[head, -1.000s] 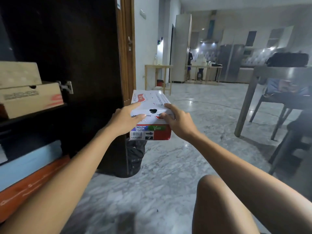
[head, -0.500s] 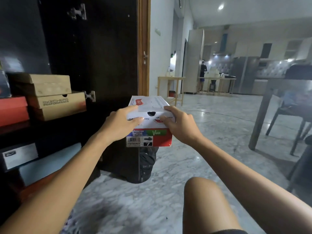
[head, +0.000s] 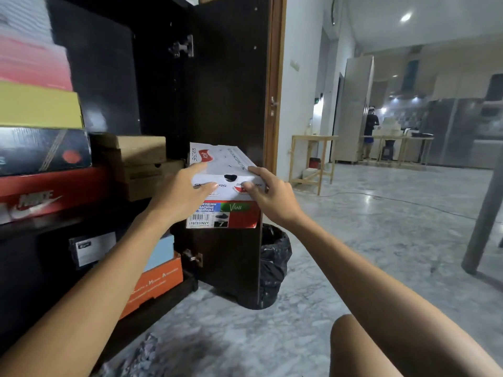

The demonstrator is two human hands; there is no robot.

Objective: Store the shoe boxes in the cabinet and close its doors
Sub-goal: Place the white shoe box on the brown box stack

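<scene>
Both arms extend forward. Left hand [head: 181, 192] and right hand [head: 272, 195] grip the box [head: 226, 170] lid. Fingers [head: 206, 186] curl over its near edge, beside the cabinet [head: 223, 77] door.

White shoe box [head: 223, 186] label "Vegan", "7", "19783/NVY", red box [head: 40, 200] "NIKE"

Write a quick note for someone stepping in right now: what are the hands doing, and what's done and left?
Left hand and right hand both grip the white-lidded red Skechers shoe box, held in the air in front of the open dark wooden cabinet door.
Done: brown cardboard boxes and others already sit on the shelves.
Left: slide this box onto a shelf, then shut the doors.
</scene>
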